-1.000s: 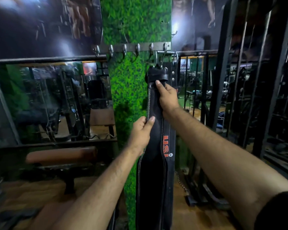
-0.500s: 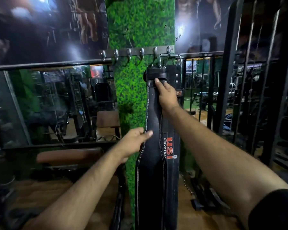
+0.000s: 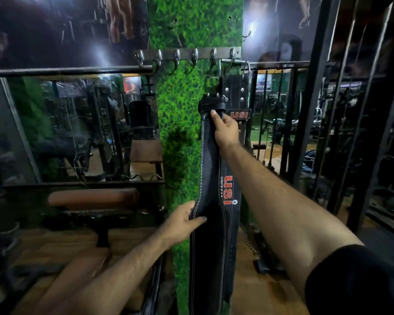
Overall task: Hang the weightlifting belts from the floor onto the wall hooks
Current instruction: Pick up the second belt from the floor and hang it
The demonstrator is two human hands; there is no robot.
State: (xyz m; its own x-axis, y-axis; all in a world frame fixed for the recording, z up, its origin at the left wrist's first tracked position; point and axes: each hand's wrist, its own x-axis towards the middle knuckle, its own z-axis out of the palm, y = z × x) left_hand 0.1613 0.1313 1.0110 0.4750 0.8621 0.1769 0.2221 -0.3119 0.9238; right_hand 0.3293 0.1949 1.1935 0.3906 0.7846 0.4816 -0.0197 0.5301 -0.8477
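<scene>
Two bare hands and one long belt make up the main entries, set against a gym wall.

Green artificial-grass wall panel (image 3: 192,98): vertical strip between dark glossy posters above and mirror panes to either side.

Long black leather weightlifting belt with white stitching and red "USI" lettering (image 3: 214,235): hangs upright in front of the grass panel, widening toward its lower half, its bottom end out of view. Its narrow top end sits just below the hooks; whether the buckle rests on a hook cannot be told.

Brown padded gym bench (image 3: 93,198): low, left of the panel, under the mirror.

Second black leather belt with silver rivets and a red "USI" tag (image 3: 237,96): behind the first, hanging from the right end of the rack.

Steel wall rack of six curved hooks (image 3: 187,56): screwed across the top of the grass panel.

Right hand (image 3: 226,130): raised, fingers curled round the narrow upper part of the long belt, just under its keeper loop.

Left hand (image 3: 182,221): lower down, gripping the belt's left edge where it widens, thumb across the front face.
</scene>
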